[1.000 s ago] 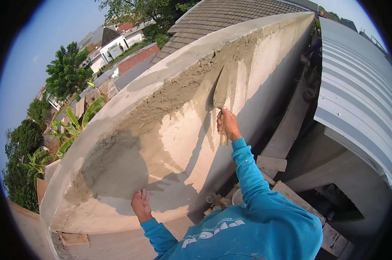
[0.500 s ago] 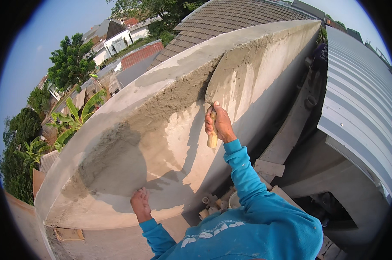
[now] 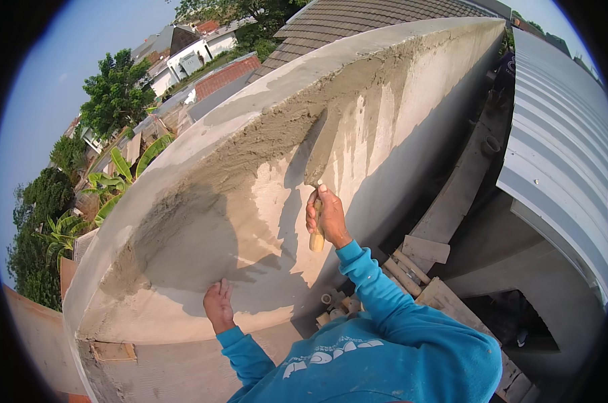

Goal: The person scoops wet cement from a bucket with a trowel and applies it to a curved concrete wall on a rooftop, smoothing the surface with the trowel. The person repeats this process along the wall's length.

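My right hand (image 3: 329, 216) is wrapped round the wooden handle of a trowel (image 3: 322, 151). The mortar-coated blade points up and away, close against the face of a plastered wall (image 3: 270, 201); I cannot tell if it touches. Wet grey mortar (image 3: 263, 138) lies rough along the wall's upper part, with thin smears running down from it. Lower left, my left hand (image 3: 219, 303) is near the wall face beside a darker damp patch, its fingers partly bent and apart, holding nothing. Whether its fingertips touch the wall is unclear.
A corrugated metal roof (image 3: 559, 141) rises at the right, its edge near a narrow gap beside the wall. Down there lie wooden planks (image 3: 428, 252) and pale pieces. A tiled roof (image 3: 364, 27) and trees (image 3: 115, 87) stand beyond the wall.
My right hand has drawn the trowel down and slightly left, toward me, its blade now lower on the wall. My left hand has shifted slightly up. The view has tilted a little.
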A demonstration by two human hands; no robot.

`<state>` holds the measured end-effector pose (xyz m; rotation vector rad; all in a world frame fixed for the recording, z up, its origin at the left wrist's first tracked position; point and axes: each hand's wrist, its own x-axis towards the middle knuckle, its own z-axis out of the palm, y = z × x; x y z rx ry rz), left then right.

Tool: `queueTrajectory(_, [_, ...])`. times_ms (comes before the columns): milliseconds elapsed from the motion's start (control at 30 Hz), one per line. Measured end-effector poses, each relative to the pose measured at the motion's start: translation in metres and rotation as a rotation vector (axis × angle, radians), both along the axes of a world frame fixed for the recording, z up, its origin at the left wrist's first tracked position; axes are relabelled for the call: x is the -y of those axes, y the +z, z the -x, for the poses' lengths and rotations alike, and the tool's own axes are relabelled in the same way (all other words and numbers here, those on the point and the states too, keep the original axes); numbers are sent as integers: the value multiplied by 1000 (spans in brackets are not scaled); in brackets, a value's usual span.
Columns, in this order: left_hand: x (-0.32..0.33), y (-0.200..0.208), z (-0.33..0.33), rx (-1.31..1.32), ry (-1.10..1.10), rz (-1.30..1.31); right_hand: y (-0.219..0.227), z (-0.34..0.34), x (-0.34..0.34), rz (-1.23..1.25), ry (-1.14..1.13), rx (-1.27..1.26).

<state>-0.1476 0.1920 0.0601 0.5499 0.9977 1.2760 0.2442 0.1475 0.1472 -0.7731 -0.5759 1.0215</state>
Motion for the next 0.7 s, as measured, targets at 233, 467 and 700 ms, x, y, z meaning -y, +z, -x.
queueTrajectory(233, [2,11,-14,-46,15,4,56,-92,-26,67,-531,313])
queueTrajectory(467, [2,19,-13,-40,20,24,53,-85,-45,96,-670,505])
queueTrajectory(700, [2,23,-12,-39,8,10,67,-43,-29,81,-535,415])
